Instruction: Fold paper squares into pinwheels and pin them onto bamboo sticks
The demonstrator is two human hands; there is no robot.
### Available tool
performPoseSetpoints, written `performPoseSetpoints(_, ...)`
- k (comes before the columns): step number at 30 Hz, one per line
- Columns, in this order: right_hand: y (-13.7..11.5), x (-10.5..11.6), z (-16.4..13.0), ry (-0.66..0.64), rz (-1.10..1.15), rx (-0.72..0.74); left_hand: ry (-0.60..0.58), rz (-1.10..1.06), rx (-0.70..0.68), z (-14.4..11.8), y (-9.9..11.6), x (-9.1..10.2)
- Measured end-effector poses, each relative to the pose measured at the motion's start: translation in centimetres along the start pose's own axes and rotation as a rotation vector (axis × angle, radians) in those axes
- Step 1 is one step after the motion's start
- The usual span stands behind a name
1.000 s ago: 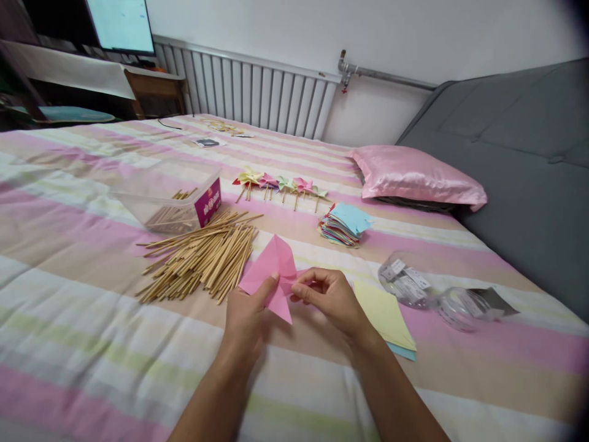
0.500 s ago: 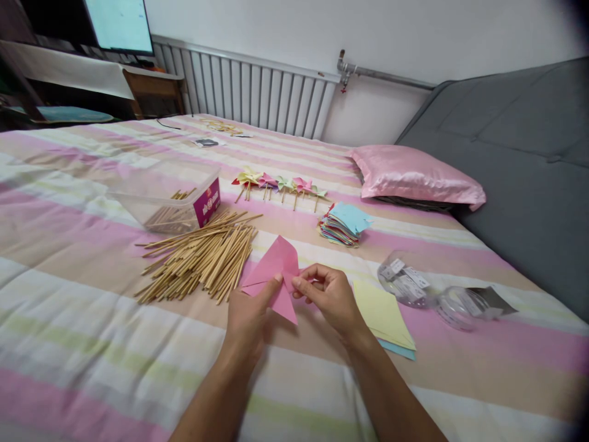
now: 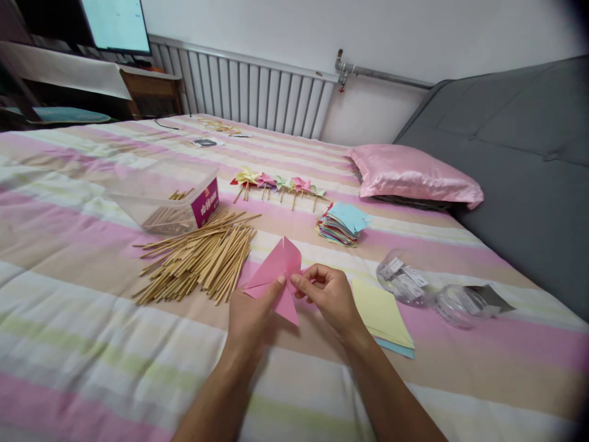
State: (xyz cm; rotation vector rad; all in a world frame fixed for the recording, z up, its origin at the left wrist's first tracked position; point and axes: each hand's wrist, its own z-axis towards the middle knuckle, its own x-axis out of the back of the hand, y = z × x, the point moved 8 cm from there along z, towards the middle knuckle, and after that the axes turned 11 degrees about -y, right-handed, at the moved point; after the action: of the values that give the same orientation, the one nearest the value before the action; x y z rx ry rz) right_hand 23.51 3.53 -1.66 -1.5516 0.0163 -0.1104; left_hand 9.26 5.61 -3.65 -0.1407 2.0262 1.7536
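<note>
A pink square of paper (image 3: 272, 267), slit from its corners and partly bent up, is held over the bed. My left hand (image 3: 251, 310) grips its near left side, thumb pressed on top close to the middle. At the right, my right hand (image 3: 327, 293) pinches the paper's edge near the centre between thumb and forefinger; whether something small is also in that pinch is hidden. Beside my left hand lies a heap of thin wooden sticks (image 3: 202, 261). Yellow paper sheets (image 3: 381, 313) over a blue one lie by my right wrist.
Beyond the hands are a row of paper pinwheels (image 3: 280, 183) on sticks and a stack of cut coloured papers (image 3: 343, 222). A clear plastic box (image 3: 138, 195) holds more sticks. Round clear containers (image 3: 401, 279) lie right. A pink pillow (image 3: 418, 175) rests against the grey headboard (image 3: 515, 141).
The pink paper has turned or shifted very slightly between my fingers. Both hands keep their hold, and the whole view has moved a little.
</note>
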Motion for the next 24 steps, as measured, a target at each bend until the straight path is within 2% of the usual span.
performPoseSetpoints(18, -0.44, 0.48, -0.17, 0.067, -0.108, 0.014, -0.035, 0.005, 0.056, 0.01, -0.59, -0.37)
performPoseSetpoints(24, -0.49, 0.31, -0.29, 0.056, -0.153, 0.052, -0.048, -0.089, 0.078, 0.03, -0.81, -0.62)
